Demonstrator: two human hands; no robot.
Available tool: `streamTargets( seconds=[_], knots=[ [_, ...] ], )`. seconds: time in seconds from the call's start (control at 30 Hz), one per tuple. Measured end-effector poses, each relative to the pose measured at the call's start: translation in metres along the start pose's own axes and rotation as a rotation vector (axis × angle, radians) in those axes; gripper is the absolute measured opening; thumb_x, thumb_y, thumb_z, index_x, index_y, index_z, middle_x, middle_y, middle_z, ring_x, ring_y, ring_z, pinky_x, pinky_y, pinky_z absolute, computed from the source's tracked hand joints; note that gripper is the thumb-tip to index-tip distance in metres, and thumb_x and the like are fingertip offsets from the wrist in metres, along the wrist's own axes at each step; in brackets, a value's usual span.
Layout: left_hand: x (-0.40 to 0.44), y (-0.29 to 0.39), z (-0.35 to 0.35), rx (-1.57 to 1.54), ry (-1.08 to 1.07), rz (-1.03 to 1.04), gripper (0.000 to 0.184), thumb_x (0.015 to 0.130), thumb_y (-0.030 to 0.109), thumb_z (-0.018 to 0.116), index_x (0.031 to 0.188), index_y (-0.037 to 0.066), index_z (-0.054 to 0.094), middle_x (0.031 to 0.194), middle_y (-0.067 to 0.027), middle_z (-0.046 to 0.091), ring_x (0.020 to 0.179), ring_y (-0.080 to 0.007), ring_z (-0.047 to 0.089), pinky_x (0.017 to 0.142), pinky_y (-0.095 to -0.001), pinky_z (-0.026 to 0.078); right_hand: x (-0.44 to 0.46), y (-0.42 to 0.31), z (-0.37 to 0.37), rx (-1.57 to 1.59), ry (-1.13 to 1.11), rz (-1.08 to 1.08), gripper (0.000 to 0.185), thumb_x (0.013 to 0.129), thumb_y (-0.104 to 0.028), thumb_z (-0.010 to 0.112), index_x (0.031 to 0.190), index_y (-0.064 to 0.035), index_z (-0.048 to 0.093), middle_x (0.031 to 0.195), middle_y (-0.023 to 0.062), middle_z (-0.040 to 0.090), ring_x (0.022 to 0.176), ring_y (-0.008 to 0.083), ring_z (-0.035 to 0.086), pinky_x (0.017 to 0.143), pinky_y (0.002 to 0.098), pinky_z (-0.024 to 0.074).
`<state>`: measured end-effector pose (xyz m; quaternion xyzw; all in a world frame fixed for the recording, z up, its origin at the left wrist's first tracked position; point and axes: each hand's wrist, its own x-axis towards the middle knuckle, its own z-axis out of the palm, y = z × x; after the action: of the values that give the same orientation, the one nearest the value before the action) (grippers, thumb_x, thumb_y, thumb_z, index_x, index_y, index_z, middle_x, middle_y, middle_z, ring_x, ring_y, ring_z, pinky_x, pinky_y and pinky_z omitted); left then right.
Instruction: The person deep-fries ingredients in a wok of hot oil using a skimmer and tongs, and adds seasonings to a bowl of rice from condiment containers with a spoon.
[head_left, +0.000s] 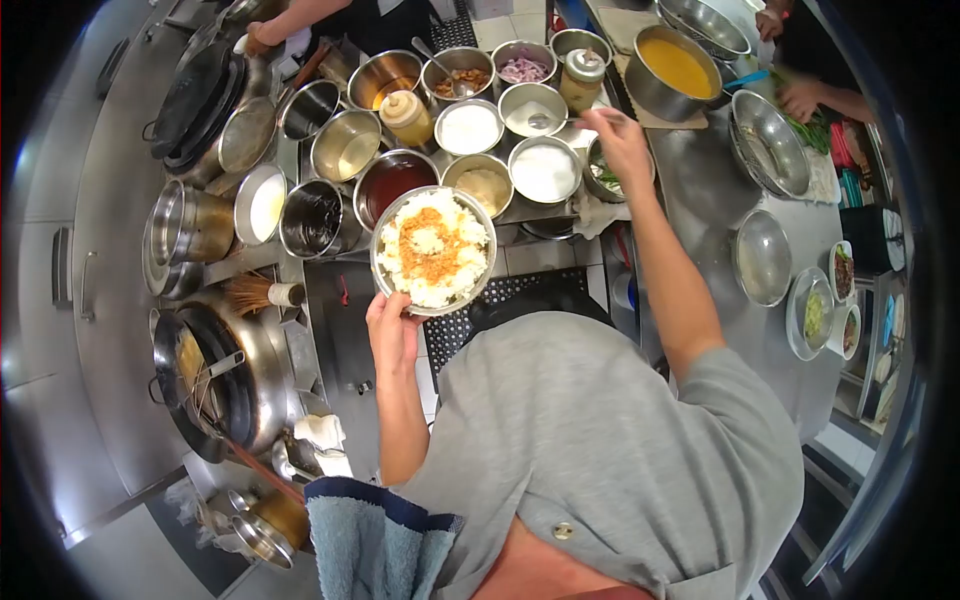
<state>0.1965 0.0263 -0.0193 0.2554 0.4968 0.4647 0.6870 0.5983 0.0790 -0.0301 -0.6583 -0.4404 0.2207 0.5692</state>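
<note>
Observed, head view: your left hand point(390, 325) is clamped on the near edge of the rice bowl point(379, 268), thumb up at the rim, grip closed on it. The bowl sits in front of your body, lifted at the near side of the container rows, just beside the dark red sauce pan point(398, 183) and the tan-paste pan point(479, 184). Contents: white rice point(420, 292) with an orange-brown topping point(432, 262) spread over it, roughly a ring (a small white mound shows at its middle). Your right hand point(620, 145) is raised above the herb container point(600, 170), at the right end of the rows; its fingers are blurred, so you cannot tell whether that grip is apart, together or on something. Beside it stands a lidded jar point(582, 82); any print on it is too small to read. Next along, leftward, you have the white-granule pan point(544, 170), a white-powder pan point(469, 128) and, farther back, the chopped purple onion point(524, 70). A squeeze bottle point(406, 117) with a pale top and yellowish contents stands among the pans; no lettering can be made out at this scale. On the right worktop point(690, 160), a deep pot point(675, 72) holds yellow-orange liquid. Far right, another person's hand point(800, 98) is at some green leaves point(812, 132).
</note>
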Motion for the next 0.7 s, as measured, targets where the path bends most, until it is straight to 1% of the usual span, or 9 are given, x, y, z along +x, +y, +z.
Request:
streamTargets(
  seconds=[0.03, 0.1, 0.13, 0.17, 0.23, 0.33, 0.43, 0.63, 0.7],
  knots=[
    [0.0, 0.001, 0.001, 0.001, 0.004, 0.011, 0.025, 0.078, -0.002, 0.05, 0.102, -0.006, 0.057, 0.097, -0.0136, 0.064, 0.082, -0.0215, 0.065, 0.07, -0.037, 0.057, 0.012, 0.017, 0.01, -0.037, -0.013, -0.002, 0.032, 0.089, -0.027, 0.055, 0.091, 0.002, 0.067, 0.081, 0.0096, 0.07, 0.076, 0.0158, 0.064, 0.068, 0.0294, 0.047],
    [-0.001, 0.0, 0.001, 0.014, 0.006, 0.022, 0.026, 0.078, -0.001, 0.05, 0.103, -0.006, 0.057, 0.097, -0.0136, 0.064, 0.083, -0.0215, 0.065, 0.071, -0.0374, 0.056, 0.025, 0.018, 0.027, -0.185, -0.107, 0.003, 0.03, 0.088, -0.025, 0.054, 0.091, 0.0015, 0.067, 0.082, 0.0177, 0.068, 0.078, 0.0273, 0.067, 0.071, 0.0349, 0.0489],
    [-0.002, 0.001, 0.002, 0.028, 0.02, 0.026, 0.027, 0.077, -0.001, 0.051, 0.103, -0.006, 0.056, 0.097, -0.0135, 0.064, 0.083, -0.0214, 0.065, 0.071, -0.0373, 0.056, 0.032, 0.026, 0.039, -0.292, -0.086, 0.013, 0.028, 0.087, -0.023, 0.053, 0.092, 0.0009, 0.066, 0.083, 0.0232, 0.065, 0.081, 0.036, 0.065, 0.074, 0.0397, 0.0493],
    [-0.003, 0.001, 0.002, 0.043, 0.034, 0.03, 0.027, 0.077, -0.001, 0.051, 0.103, -0.006, 0.056, 0.097, -0.0134, 0.064, 0.082, -0.0214, 0.065, 0.071, -0.0372, 0.055, 0.036, 0.034, 0.047, -0.311, -0.076, -0.102, 0.028, 0.087, -0.024, 0.052, 0.092, -0.0001, 0.066, 0.084, 0.0241, 0.063, 0.084, 0.0394, 0.061, 0.076, 0.044, 0.0485],
    [-0.006, 0.001, 0.004, 0.05, 0.044, 0.026, 0.029, 0.077, -0.001, 0.05, 0.105, -0.006, 0.055, 0.099, -0.0133, 0.063, 0.083, -0.0212, 0.064, 0.072, -0.0356, 0.054, 0.039, 0.042, 0.055, -0.39, -0.115, -0.133, 0.028, 0.086, -0.024, 0.052, 0.091, -0.0003, 0.066, 0.084, 0.0228, 0.064, 0.083, 0.0394, 0.061, 0.075, 0.0448, 0.0483],
    [-0.011, 0.004, 0.006, 0.073, 0.064, 0.016, 0.031, 0.078, -0.002, 0.047, 0.108, -0.006, 0.053, 0.103, -0.0128, 0.062, 0.086, -0.0207, 0.063, 0.076, -0.0355, 0.053, 0.041, 0.042, 0.058, -0.354, -0.162, -0.125, 0.028, 0.086, -0.024, 0.051, 0.092, -0.0015, 0.067, 0.082, 0.0213, 0.065, 0.081, 0.0381, 0.062, 0.075, 0.043, 0.0489],
    [-0.01, 0.0, 0.005, 0.025, 0.084, 0.04, 0.029, 0.077, -0.001, 0.051, 0.104, -0.006, 0.055, 0.098, -0.0141, 0.064, 0.081, -0.0221, 0.065, 0.069, -0.0371, 0.056, 0.037, 0.036, 0.054, -0.221, -0.153, -0.048, 0.029, 0.085, -0.024, 0.051, 0.092, 0.0, 0.066, 0.079, 0.0189, 0.066, 0.078, 0.033, 0.065, 0.073, 0.0391, 0.0498],
    [-0.001, -0.001, 0.003, 0.048, 0.058, 0.046, 0.027, 0.077, 0.0, 0.052, 0.104, -0.005, 0.056, 0.095, -0.0136, 0.065, 0.077, -0.0216, 0.066, 0.066, -0.0369, 0.056, 0.033, 0.037, 0.045, 0.012, -0.044, 0.185, 0.032, 0.083, -0.024, 0.051, 0.09, 0.0031, 0.067, 0.077, 0.0122, 0.07, 0.075, 0.0213, 0.067, 0.072, 0.0311, 0.0496],
    [0.002, 0.001, 0.008, 0.052, 0.053, 0.046, 0.027, 0.077, 0.0, 0.052, 0.103, -0.005, 0.056, 0.094, -0.0131, 0.065, 0.076, -0.0211, 0.065, 0.066, -0.0366, 0.056, 0.037, 0.054, 0.044, 0.14, -0.052, 0.199, 0.032, 0.084, -0.023, 0.05, 0.09, 0.0033, 0.067, 0.078, 0.0122, 0.07, 0.076, 0.0201, 0.067, 0.074, 0.0299, 0.0495]
  ],
)
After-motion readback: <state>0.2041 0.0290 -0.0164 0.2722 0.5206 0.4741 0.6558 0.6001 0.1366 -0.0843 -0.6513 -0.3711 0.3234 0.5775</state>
